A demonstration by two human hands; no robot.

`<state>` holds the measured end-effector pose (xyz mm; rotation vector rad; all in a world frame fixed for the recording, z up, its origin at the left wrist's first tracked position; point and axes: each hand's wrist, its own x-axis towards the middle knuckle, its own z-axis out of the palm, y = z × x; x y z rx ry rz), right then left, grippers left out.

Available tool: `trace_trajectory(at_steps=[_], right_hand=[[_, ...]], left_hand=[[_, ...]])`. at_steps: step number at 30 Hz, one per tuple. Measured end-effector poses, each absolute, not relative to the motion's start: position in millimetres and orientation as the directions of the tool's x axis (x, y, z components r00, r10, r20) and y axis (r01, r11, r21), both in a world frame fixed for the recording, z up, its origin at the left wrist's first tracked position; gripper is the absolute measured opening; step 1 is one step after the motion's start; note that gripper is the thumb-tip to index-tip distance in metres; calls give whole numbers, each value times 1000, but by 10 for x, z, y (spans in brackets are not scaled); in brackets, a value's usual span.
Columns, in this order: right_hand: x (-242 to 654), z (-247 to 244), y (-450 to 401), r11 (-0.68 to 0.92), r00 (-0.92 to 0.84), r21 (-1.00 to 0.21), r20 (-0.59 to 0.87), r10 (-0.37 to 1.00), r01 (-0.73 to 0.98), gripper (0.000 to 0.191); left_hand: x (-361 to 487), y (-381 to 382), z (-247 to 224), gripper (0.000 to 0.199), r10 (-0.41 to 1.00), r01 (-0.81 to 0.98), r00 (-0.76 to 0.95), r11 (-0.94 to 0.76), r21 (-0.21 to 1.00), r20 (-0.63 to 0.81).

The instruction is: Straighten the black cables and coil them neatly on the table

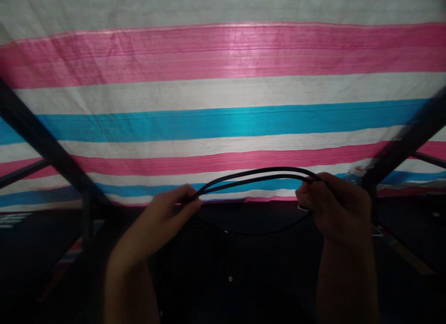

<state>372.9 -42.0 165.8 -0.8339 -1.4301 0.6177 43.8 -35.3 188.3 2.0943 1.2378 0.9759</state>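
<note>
A looped black cable [258,173] stretches between my two hands, its upper strands bowed upward against the striped sheet. My left hand [174,210] pinches the strands between thumb and fingers at the loop's left end. At the right end, my right hand [327,198] is closed around the cable. A thinner strand hangs in a curve below, hard to see against the dark surface. More dark cable seems to lie beneath, near my left hand, but the shadow hides its shape.
A pink, white and blue striped sheet [244,122] hangs in front. Dark metal bars [52,143] slope at left and right. A clear plastic item [356,175] stands behind my right hand. A small white piece [230,279] lies on the dark surface.
</note>
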Motion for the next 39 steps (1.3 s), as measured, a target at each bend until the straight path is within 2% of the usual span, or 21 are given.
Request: trace_trajectory(at_steps=[2,8,10,12,15,17,18,21,24,27,29,32,36,39], right_hand=[[3644,1645,-385,629,135,-775,631,764,65,23],[3480,1736,-290,632,215,-765,601,769,-122,26],[3466,1772,-267,655,272,-732,603,750,-185,27],[3452,1797,-254,671,309,-707,601,737,-225,26],[3427,1815,-253,678,335,-693,596,730,-245,27],[3414,1817,-256,674,346,-693,585,734,-257,27],[3412,1816,-256,672,354,-690,579,735,-267,26],[3424,1805,-254,666,360,-682,565,742,-303,25],[3432,1784,-245,594,245,-726,541,805,-346,24],[3409,1757,-239,504,104,-773,506,856,-386,22],[3394,1738,-242,489,53,-793,506,861,-362,18],[3411,1700,-265,480,-15,-838,501,865,-260,16],[3508,1657,-338,453,-135,-882,468,873,-128,21],[3547,1686,-419,422,-244,-907,410,879,-7,28]], left_hand=[[461,-309,1860,23,895,525,273,-445,725,352],[440,-326,1880,22,897,512,15,-387,767,442],[418,-319,1884,22,892,569,43,-392,723,449],[404,-273,1862,25,912,626,161,-389,676,376],[390,-180,1796,35,941,692,313,-316,649,124],[375,-157,1768,39,926,701,376,-273,659,-17],[366,-166,1765,41,914,677,404,-267,686,-44],[350,-244,1789,44,906,490,420,-275,827,52],[401,-317,1820,40,948,168,212,-274,947,236],[522,-336,1837,33,954,-134,-20,-300,945,300],[592,-336,1835,28,951,-200,-71,-309,930,300],[619,-341,1811,21,945,-121,-56,-326,938,321],[580,-376,1813,18,920,119,-53,-380,917,388],[590,-429,1886,15,895,319,70,-438,840,440]])
